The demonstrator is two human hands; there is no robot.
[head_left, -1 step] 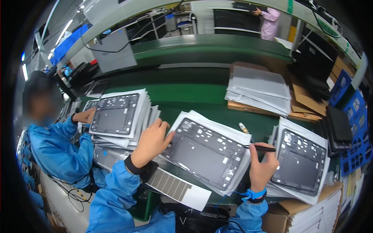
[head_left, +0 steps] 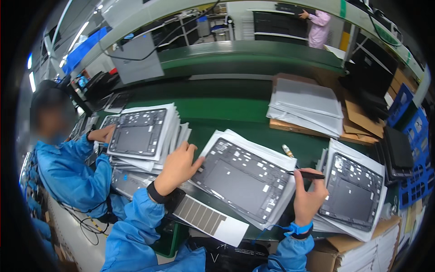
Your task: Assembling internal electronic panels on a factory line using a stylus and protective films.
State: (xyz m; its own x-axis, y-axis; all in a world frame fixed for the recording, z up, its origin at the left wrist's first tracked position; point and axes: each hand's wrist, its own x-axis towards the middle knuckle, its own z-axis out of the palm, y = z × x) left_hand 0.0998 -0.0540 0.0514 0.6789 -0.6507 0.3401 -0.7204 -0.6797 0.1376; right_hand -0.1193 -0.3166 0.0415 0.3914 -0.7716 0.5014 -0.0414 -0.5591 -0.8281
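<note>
A dark grey tablet back cover (head_left: 240, 179) dotted with small white pieces lies on white sheets before me. My left hand (head_left: 177, 168) is open at its left edge, the thumb touching or almost touching the rim. Between the fingers of my right hand (head_left: 309, 198) are black tweezers (head_left: 312, 175), their tips pointing left at the cover's upper right edge. Below the cover lies a white card with grey-brown strips (head_left: 199, 216), near my left wrist. Further covers top the left stack (head_left: 138, 131) and the right stack (head_left: 353, 190).
A co-worker in a blue smock (head_left: 72, 170) reaches behind the left stack. Grey-white sheets (head_left: 306, 102) lie on a board at the back right. A small bottle-like item (head_left: 287, 150) stands behind the cover. Blue racks (head_left: 417, 181) and a carton of sheets (head_left: 362, 251) are at right.
The whole view has shifted slightly, so everything sits a little further right and mostly lower. Both hands keep nearly the same places at the cover.
</note>
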